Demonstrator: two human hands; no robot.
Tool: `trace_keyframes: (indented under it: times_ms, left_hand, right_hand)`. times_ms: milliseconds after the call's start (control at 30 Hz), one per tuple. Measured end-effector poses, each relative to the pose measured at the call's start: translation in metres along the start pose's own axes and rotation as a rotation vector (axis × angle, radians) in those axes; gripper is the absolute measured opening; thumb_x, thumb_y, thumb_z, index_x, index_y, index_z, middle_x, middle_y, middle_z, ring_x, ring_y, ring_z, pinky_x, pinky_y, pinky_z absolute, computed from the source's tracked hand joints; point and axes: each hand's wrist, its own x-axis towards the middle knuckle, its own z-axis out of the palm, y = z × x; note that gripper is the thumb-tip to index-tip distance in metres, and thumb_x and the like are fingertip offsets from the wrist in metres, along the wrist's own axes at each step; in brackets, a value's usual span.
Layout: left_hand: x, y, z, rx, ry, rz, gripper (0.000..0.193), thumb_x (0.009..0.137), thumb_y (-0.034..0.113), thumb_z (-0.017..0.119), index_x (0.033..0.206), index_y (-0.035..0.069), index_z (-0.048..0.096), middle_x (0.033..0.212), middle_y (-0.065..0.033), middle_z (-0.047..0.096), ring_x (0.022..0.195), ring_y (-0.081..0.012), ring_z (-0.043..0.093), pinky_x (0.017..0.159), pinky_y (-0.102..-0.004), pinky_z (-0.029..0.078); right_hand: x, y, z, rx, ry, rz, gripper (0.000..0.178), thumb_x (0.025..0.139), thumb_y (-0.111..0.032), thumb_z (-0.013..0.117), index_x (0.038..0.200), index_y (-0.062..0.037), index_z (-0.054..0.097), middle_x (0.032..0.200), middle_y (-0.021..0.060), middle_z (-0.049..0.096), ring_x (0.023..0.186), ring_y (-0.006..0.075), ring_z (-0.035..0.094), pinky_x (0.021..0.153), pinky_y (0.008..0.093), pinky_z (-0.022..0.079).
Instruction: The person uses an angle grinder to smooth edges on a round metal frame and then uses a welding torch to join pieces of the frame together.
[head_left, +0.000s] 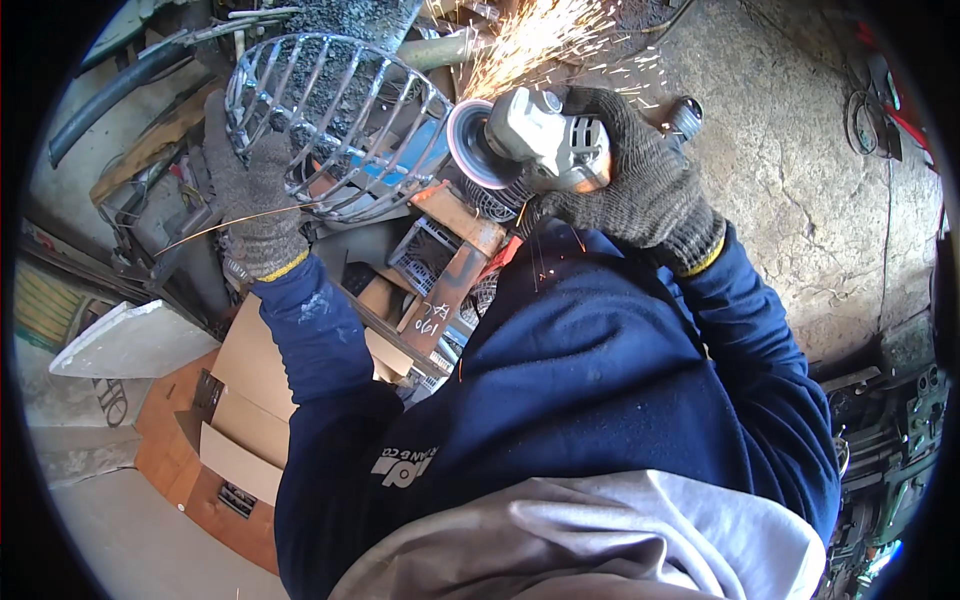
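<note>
My left hand [255, 195], in a grey knit glove with a yellow cuff, grips the left side of a rounded basket [322, 38] made of bent metal rods. An angle grinder [555, 140] with a pale metal head is held in my right hand [650, 190], gloved the same way. Its round disc [472, 143] is at the right edge of the basket; whether it touches a rod I cannot tell. Bright orange sparks [540, 45] spray up and away from the disc, and a few fall near my right sleeve.
Beneath the basket lie a brown steel beam [440, 300], a grey plastic crate [423, 252] and scrap metal. Cardboard [250, 380] and a white board [140, 340] are at the left. Dark machinery [890, 440] stands at the lower right, beside the concrete floor [790, 180].
</note>
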Motion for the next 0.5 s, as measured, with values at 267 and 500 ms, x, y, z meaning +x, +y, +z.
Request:
trace_keyframes:
  times_ms: [267,500]
  left_hand:
    - [0.001,-0.001,-0.003,0.087,0.002,0.033,0.096,0.085,0.067,0.069,0.148,-0.001,0.045,0.135,-0.0198,0.057,0.124,-0.0304,0.054,0.109,-0.0460,0.038]
    - [0.000,-0.001,-0.004,0.112,0.009,0.049,0.097,0.085,0.068,0.068,0.148,-0.001,0.045,0.135,-0.0201,0.057,0.123,-0.0304,0.055,0.108,-0.0460,0.038]
  right_hand:
    - [0.007,0.015,0.002,0.129,0.009,-0.076,0.085,0.067,-0.036,0.094,0.133,-0.0026,0.051,0.122,0.0161,0.064,0.113,0.0273,0.065,0.099,0.0388,0.052]
    - [0.004,0.007,0.002,0.123,-0.011,-0.064,0.088,0.067,-0.035,0.094,0.136,-0.0023,0.049,0.122,0.0148,0.066,0.115,0.0270,0.065,0.099,0.0374,0.052]
